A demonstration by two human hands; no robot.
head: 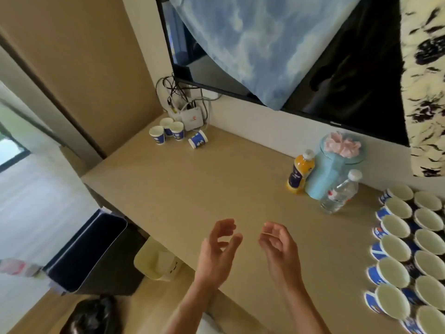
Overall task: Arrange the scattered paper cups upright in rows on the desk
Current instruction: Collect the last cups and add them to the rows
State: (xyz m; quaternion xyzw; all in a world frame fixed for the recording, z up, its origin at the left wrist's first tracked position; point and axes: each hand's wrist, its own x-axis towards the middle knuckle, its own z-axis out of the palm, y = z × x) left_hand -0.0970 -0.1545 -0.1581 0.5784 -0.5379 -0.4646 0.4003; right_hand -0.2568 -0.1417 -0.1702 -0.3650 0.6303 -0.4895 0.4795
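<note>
I have both hands over the near part of the counter (192, 189), palms turned toward each other. The left hand (218, 247) and the right hand (280, 247) each have loosely curled, spread fingers and hold nothing. Along the right edge the rows of cups (409, 249) stand upright, packed rim to rim. Well apart from them, in the far left corner, three upright cups (166, 131) cluster together, and just beside them a tipped cup (198, 139) lies on its side, near a white router box (191, 118). Against the back wall an orange juice bottle (301, 172), a blue jar (337, 165) and a water bottle (342, 191) stand close together.
</note>
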